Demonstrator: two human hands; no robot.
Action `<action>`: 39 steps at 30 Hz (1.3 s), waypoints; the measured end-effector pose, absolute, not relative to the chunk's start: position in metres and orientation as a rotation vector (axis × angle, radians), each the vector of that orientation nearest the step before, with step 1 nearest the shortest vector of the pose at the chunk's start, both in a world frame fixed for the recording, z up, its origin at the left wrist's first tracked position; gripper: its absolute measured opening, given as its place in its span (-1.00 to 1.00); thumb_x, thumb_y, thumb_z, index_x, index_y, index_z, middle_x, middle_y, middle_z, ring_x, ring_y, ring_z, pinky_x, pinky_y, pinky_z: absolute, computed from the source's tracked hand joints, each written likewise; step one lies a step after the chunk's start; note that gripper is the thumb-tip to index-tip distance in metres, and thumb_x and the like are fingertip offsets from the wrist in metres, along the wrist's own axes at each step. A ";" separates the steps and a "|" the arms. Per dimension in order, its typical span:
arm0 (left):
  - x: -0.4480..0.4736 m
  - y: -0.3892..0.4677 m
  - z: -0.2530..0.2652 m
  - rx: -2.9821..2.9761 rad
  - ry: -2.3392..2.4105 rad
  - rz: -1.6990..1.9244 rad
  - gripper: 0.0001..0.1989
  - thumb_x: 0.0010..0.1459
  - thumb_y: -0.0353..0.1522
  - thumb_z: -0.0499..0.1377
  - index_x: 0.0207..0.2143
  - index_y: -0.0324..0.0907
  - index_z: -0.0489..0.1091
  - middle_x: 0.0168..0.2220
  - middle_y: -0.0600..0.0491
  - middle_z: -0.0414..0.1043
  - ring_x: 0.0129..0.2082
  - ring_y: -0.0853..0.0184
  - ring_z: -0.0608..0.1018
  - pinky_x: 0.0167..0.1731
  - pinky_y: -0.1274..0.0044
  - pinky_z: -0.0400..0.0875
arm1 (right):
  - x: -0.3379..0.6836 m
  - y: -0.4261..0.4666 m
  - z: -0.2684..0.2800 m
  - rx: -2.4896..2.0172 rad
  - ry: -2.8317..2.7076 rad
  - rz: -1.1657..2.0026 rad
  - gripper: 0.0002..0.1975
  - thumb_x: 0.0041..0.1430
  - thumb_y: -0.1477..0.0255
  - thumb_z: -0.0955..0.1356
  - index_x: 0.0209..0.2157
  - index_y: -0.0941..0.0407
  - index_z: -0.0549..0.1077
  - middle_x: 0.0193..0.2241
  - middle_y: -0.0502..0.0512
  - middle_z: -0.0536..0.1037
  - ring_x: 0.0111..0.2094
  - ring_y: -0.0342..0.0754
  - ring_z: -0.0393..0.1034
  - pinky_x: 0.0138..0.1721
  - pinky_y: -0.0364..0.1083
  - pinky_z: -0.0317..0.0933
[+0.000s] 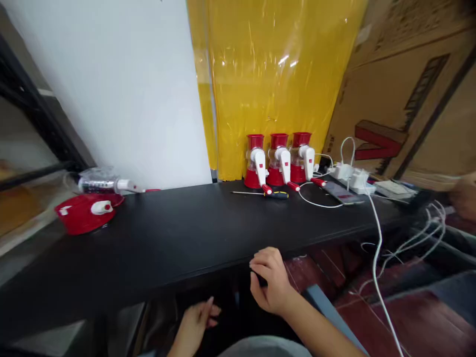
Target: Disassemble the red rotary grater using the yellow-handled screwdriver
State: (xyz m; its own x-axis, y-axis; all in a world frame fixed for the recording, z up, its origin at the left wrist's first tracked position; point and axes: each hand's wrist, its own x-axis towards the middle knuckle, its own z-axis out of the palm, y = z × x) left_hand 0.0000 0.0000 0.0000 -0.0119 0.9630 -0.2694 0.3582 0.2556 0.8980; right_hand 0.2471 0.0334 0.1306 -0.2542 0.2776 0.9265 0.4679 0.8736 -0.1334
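Note:
My right hand point(272, 282) hovers at the front edge of the black table point(178, 230). Its fingers are loosely curved, with a gap between thumb and forefinger and nothing visible in it. Lower down, in front of the table, my left hand point(196, 321) is slightly blurred, its thumb apart from half-bent fingers, and no object shows in it. Three red and white rotary graters point(255, 161) stand in a row at the back, cranks facing me. Before them lies a screwdriver point(275, 195) with a black and yellow handle, its shaft pointing left.
At the left end lie a red grater base point(85, 218) and a clear drum part with a white crank point(128, 186). A phone point(342, 193), white chargers point(359, 181) and a hanging white cable point(376, 263) are right. Cardboard boxes point(383, 94) and a blurred person's hand point(464, 196) stand beyond.

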 end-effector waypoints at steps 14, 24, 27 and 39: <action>0.010 -0.030 0.186 1.606 1.124 0.915 -0.53 0.29 -0.07 -0.04 -0.26 -0.17 0.53 -0.25 -0.12 0.60 -0.38 0.29 0.61 -0.33 0.48 0.52 | 0.283 0.120 0.220 -0.687 -1.714 -0.549 -0.69 0.08 0.56 0.36 -0.11 0.06 0.37 -0.17 0.17 0.41 -0.10 0.11 0.31 -0.03 0.18 0.21; 0.008 0.160 0.257 2.214 1.315 1.024 -0.59 0.03 -0.51 0.04 -0.04 -0.17 0.39 0.08 -0.12 0.42 0.02 0.16 0.53 -0.18 0.37 0.52 | 0.272 0.300 0.262 -1.327 -1.267 0.331 -0.36 -0.02 0.42 0.40 0.12 0.19 0.19 0.11 0.43 0.29 0.21 0.28 0.14 0.20 0.24 0.01; 0.007 0.200 0.243 2.300 1.464 1.049 -0.68 0.07 -0.49 0.04 -0.13 -0.19 0.43 -0.07 -0.08 0.52 -0.10 0.21 0.58 -0.09 0.34 0.48 | 0.273 0.313 0.242 -1.331 -1.269 0.430 -0.32 -0.08 0.39 0.43 0.11 0.18 0.21 0.06 0.41 0.36 0.14 0.25 0.27 0.14 0.17 0.15; -0.012 0.201 0.222 2.356 1.615 1.199 -0.77 0.15 -0.35 0.07 -0.24 -0.14 0.51 -0.24 0.02 0.59 -0.23 0.27 0.60 -0.18 0.44 0.47 | 0.285 0.321 0.214 -1.377 -1.321 0.544 -0.46 -0.12 0.34 0.47 -0.08 0.16 0.28 -0.13 0.28 0.50 -0.10 0.11 0.46 -0.02 0.09 0.30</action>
